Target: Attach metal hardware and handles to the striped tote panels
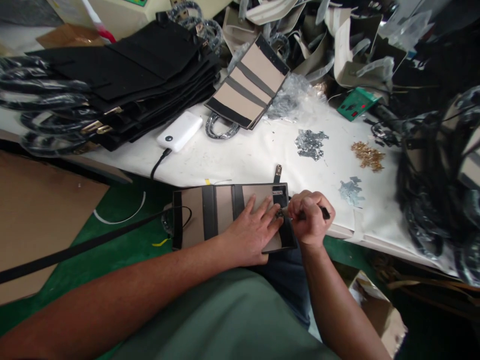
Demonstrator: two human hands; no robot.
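Note:
A flat beige panel with black bands and a black edge [224,210] lies at the table's front edge, partly over my lap. My left hand [255,230] rests flat on its right part, fingers spread toward the black end strip. My right hand [310,216] is closed around a dark-handled tool [324,213], whose tip meets the strip beside my left fingertips. A small metal plate [277,192] sits on that strip. Just above the panel's top edge, a short black tab with a metal fitting [278,171] sticks out.
Black bag pieces [150,70] are stacked at the left, near a white power bank [180,131]. Another beige panel [249,82] lies behind. Gold pieces [367,155], silver plates [311,144] and a green box [358,103] are at the right. A strap crosses the lower left.

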